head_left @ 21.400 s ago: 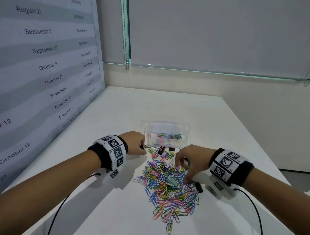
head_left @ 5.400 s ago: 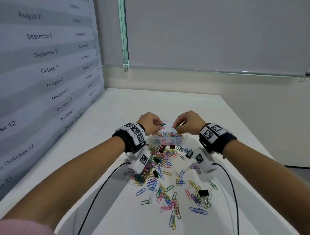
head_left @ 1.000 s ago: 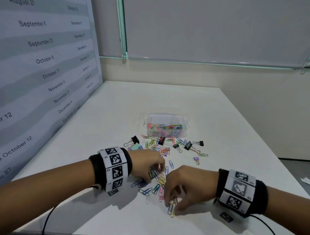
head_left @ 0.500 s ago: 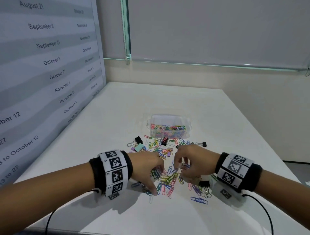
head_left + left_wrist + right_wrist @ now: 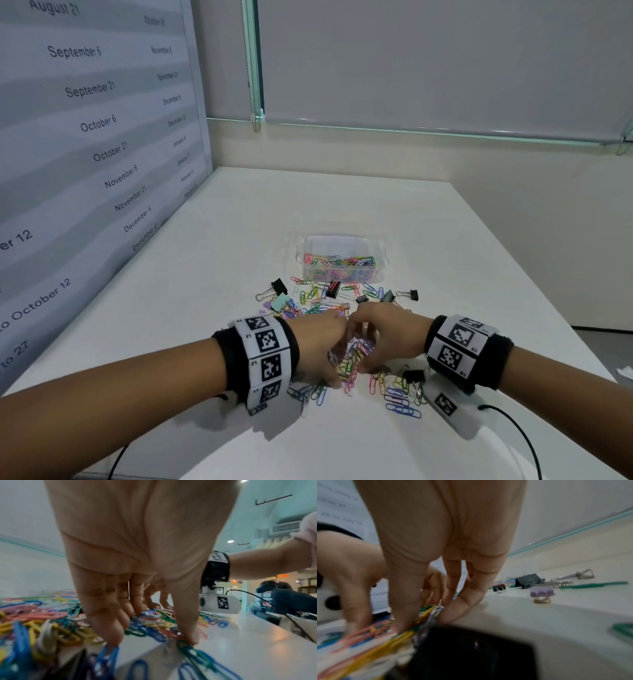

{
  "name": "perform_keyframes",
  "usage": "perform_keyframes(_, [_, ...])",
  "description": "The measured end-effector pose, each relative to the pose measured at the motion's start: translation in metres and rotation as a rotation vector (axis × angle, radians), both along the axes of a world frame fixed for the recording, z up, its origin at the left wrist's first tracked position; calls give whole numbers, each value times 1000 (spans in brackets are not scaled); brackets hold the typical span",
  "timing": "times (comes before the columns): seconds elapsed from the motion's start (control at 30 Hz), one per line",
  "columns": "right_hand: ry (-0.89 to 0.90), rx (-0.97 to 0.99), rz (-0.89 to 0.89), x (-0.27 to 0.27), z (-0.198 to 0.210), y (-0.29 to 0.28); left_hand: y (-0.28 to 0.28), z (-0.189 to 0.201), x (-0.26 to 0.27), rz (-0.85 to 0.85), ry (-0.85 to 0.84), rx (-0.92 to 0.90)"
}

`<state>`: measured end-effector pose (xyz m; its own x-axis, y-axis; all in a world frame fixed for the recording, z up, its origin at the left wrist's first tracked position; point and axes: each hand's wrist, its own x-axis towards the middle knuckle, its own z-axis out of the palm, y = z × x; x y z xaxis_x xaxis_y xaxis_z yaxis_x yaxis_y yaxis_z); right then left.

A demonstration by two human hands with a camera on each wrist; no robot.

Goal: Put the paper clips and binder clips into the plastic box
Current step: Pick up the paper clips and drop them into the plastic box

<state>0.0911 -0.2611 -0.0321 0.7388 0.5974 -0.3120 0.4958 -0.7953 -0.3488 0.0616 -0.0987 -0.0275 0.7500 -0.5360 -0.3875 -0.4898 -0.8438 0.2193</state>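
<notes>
Both hands [image 5: 349, 346] rake paper clips [image 5: 352, 368] together (right apparently pinching some).

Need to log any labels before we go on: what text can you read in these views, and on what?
All on the wall panel, left of the table:
"August 21"
"September 6"
"September 21"
"October 6"
"October 21"
"November 6"
"November 21"
"December 6"
"December 21"
"October 12", partly cut off
Panel's smaller second column: too blurred.
Wristbands: black-and-white marker squares, no words.
Plastic box: no label visible.

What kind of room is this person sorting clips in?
Probably an office or lab set up for recording. A bare white table stands against a wall panel printed with dates, a lowered window blind is behind it, and the left wrist view shows other people seated in an open room.
</notes>
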Motion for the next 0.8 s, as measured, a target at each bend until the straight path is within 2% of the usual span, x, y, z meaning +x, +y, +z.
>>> perform_keyframes(0.17, [49, 28, -1, 4, 1, -2, -2, 1, 12, -36, -39, -25])
perform_keyframes(0.4, [14, 26, -35, 23, 8, -6, -1, -4, 21, -79, -60, -33])
perform_keyframes(0.5, [31, 151, -149, 43, 18, -8, 3, -2, 27, -28, 2, -63])
perform_keyframes(0.63, [43, 393, -322, 76, 30, -10, 12, 8, 40, 60, -5, -149])
perform_keyframes(0.8, [2, 524, -447, 112, 34, -6, 23, 21, 76, 274, 71, -416])
